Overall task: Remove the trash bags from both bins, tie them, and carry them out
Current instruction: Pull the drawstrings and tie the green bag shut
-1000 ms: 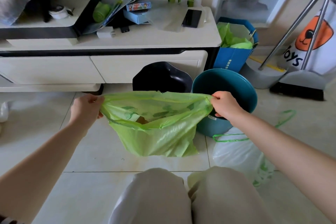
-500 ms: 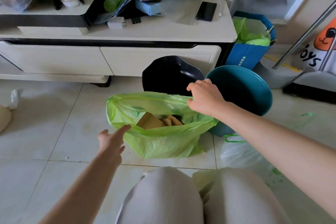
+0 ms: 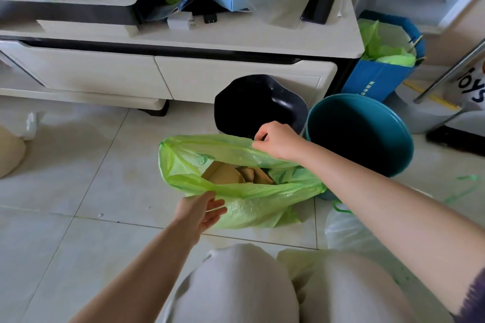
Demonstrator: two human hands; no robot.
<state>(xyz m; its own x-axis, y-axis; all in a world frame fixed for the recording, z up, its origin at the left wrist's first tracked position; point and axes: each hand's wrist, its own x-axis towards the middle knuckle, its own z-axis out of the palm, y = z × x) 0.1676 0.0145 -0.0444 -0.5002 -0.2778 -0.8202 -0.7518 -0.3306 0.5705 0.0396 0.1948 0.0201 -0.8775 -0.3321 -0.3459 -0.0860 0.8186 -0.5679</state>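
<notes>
While the right hand (image 3: 278, 140) pinches the far rim of the green bag (image 3: 244, 202) on the floor, the left hand (image 3: 200, 210), fingers loosely spread, touches its near rim; the teal bin (image 3: 367, 136) and black bin (image 3: 259, 103) stand just behind the bag.

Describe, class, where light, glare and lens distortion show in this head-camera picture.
Head view: daylight enters from the upper right; a bright glare streak sits on the glossy black plastic bin; the round teal bin has a dark, shadowed interior; the long white cabinet edge bows from wide-angle distortion; the translucent green trash bag glows softly.
</notes>
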